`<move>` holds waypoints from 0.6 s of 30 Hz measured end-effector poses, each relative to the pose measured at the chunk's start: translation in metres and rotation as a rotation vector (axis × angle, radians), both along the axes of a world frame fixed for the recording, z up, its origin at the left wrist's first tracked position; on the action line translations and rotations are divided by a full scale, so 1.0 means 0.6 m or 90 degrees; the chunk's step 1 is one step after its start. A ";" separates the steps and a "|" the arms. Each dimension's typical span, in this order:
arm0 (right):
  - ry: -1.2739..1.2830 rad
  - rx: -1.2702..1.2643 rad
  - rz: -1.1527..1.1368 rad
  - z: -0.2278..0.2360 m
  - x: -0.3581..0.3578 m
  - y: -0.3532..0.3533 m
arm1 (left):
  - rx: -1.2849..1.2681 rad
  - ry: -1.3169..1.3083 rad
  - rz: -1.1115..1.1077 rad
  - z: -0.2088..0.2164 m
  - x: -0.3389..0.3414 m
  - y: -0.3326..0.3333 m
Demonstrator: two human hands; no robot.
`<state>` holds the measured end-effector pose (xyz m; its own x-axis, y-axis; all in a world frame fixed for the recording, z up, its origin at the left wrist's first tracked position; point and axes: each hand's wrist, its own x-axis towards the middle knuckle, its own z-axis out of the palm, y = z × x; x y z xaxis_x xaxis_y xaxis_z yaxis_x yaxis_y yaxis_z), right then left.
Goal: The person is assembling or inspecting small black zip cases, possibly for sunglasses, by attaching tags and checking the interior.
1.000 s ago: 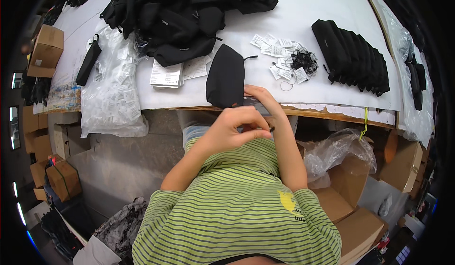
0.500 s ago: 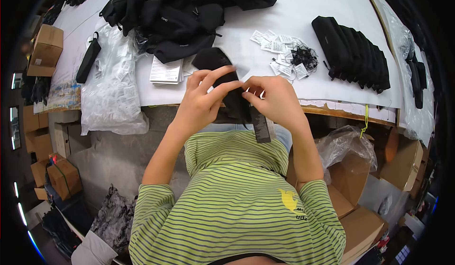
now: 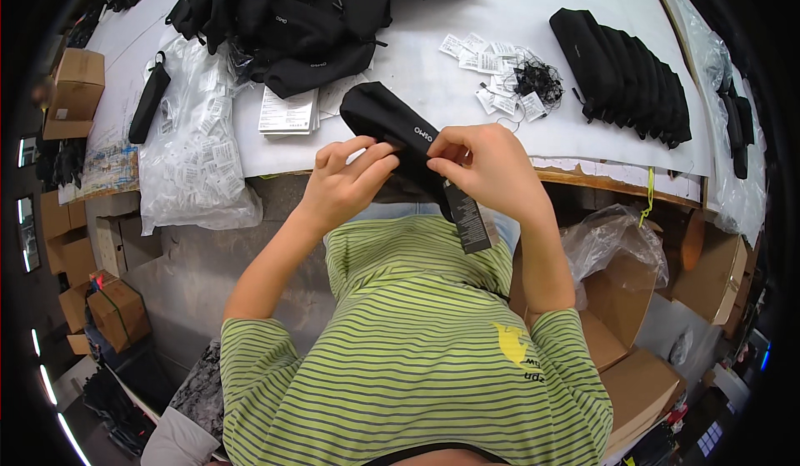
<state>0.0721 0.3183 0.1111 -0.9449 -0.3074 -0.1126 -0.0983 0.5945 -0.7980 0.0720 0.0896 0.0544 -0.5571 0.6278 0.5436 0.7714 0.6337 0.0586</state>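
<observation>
Between my hands is a long black fabric pouch (image 3: 379, 106), held at a slant over the table's front edge. My left hand (image 3: 350, 176) pinches its left side. My right hand (image 3: 486, 169) has thumb and fingers closed on its right side, near some pale lettering. From the pouch's lower end hangs a dark hang tag (image 3: 470, 226) with small print. Beyond the pouch, on the left, lies a stack of white printed sheets (image 3: 286, 114). White paper tags (image 3: 492, 59) with tangled black strings (image 3: 537, 83) are spread out to the right.
A heap of black pouches (image 3: 308, 29) covers the back left. At the right stands a row of similar pouches (image 3: 621, 74). A clear bag of small tags (image 3: 200, 162) hangs over the left front edge, with a single pouch (image 3: 150, 104) beside it. Cardboard boxes (image 3: 633, 399) stand below right.
The pouch has turned so that its lettered face shows, and it looks flatter and straighter. Both hands have shifted slightly and still grip its sides.
</observation>
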 end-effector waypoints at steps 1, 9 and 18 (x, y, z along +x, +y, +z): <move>-0.012 -0.006 0.010 0.000 0.000 -0.001 | -0.012 0.003 -0.002 0.000 0.001 0.002; -0.076 -0.007 0.051 -0.008 -0.009 0.004 | -0.060 -0.001 -0.060 -0.006 -0.006 0.002; -0.178 -0.242 0.044 -0.043 0.035 0.034 | -0.052 -0.144 -0.029 0.015 0.019 -0.015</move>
